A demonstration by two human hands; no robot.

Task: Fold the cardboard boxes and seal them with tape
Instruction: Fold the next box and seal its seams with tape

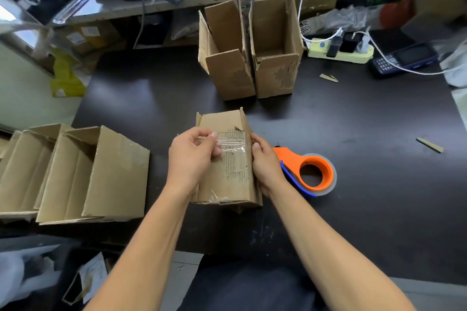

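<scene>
At the near-centre of a dark worktable (151, 98), I hold a small worn cardboard box (227, 179) between both hands. My left hand (190, 156) pinches a strip of clear tape (231, 144) lying across the box's top face, fingers curled on it; my right hand (265, 163) clasps the box's right edge, thumb on top. An orange tape dispenser (309, 170) lies just beside the box on the right. Two open boxes (250, 50) stand upright behind; more boxes (75, 174) lie on their sides at left.
</scene>
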